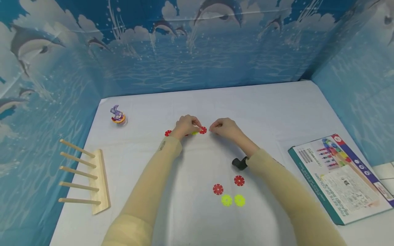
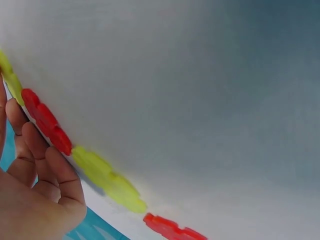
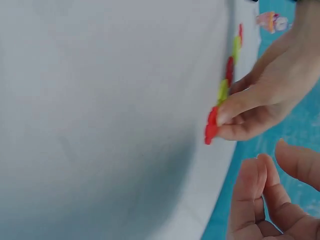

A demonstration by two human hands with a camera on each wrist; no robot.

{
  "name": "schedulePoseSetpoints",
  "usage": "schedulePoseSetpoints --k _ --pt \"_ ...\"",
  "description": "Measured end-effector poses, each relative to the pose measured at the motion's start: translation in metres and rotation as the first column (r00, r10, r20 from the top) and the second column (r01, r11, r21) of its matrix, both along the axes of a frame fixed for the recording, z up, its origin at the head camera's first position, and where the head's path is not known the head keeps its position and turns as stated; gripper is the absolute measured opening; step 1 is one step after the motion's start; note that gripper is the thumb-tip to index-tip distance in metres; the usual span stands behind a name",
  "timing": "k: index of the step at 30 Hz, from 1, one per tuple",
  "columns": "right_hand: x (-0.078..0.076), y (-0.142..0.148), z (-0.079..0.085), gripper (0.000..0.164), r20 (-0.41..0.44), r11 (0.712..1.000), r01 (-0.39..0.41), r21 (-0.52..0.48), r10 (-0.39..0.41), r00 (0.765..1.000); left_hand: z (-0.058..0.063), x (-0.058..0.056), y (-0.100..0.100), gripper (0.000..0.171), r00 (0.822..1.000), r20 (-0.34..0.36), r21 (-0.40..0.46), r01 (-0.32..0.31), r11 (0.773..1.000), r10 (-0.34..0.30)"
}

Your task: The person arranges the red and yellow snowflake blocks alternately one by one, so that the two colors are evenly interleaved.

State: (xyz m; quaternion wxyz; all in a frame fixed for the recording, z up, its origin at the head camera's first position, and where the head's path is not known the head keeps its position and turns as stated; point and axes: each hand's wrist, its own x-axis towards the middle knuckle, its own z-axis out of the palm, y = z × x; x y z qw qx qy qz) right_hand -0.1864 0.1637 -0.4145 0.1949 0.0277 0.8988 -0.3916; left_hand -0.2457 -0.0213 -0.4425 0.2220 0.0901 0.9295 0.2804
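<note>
Toothed flower-like discs, red and yellow by turns, stand in a row on the white table. My left hand (image 1: 186, 125) pinches the red disc (image 1: 203, 130) at the row's right end with thumb and finger. Beside it comes a yellow disc (image 3: 223, 90), then a darker-looking red disc (image 3: 229, 69). In the left wrist view, another yellow disc (image 2: 107, 177) and a red disc (image 2: 172, 227) continue the row. Just right of the row is my right hand (image 1: 227, 128), fingers loosely bent, thumb apart from them, holding nothing.
Two loose red discs (image 1: 218, 189) and two yellow discs (image 1: 239, 200) lie nearer me. A wooden peg rack (image 1: 100, 182) is at left, a bunny figurine (image 1: 118, 115) behind it. A printed box (image 1: 341, 177) lies at right. A black object (image 1: 239, 164) is by my right sleeve.
</note>
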Motion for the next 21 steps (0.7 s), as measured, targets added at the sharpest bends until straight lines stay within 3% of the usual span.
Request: schedulePoseSetpoints --k 4,11,21 --pt "0.03 0.017 0.009 0.026 -0.009 0.997 -0.072 -0.021 0.072 0.997 -0.001 0.001 -0.001 0.013 1.0 -0.002 0.01 -0.008 1.0 0.008" --pt "0.088 0.048 0.006 0.016 -0.002 0.984 -0.167 -0.059 0.167 0.986 -0.001 0.001 -0.003 0.012 1.0 -0.002 0.022 -0.013 1.0 0.013" --pt "0.156 0.061 -0.007 0.022 0.067 0.973 -0.184 -0.136 0.195 0.979 0.0 0.001 -0.001 0.015 1.0 -0.003 -0.009 0.011 1.0 -0.011"
